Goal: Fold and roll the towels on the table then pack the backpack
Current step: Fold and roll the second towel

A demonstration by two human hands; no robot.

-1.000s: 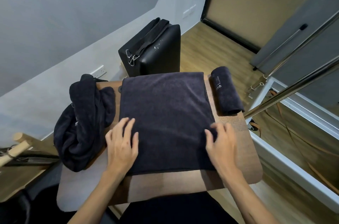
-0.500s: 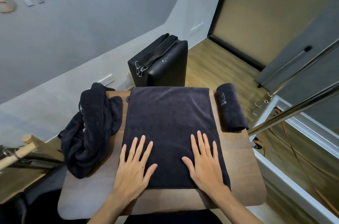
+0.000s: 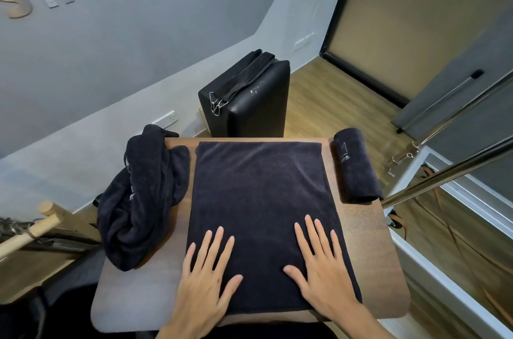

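Folded towel (image 3: 261, 200) lies flat mid-table (image 3: 388, 283). Left hand (image 3: 205, 280) & right hand (image 3: 322, 272) press its near end, fingers straight, slightly spread (palms down). Rolled towel (image 3: 356, 166) just right of it; crumpled pile (image 3: 141, 194) left, overhanging table edge.

A dark folded towel (image 3: 261, 214) is lying flat under both hands; a rolled towel (image 3: 356, 166) is sitting beyond the right hand (image 3: 323, 275), crumpled towels (image 3: 141, 200) beyond the left hand (image 3: 205, 280).
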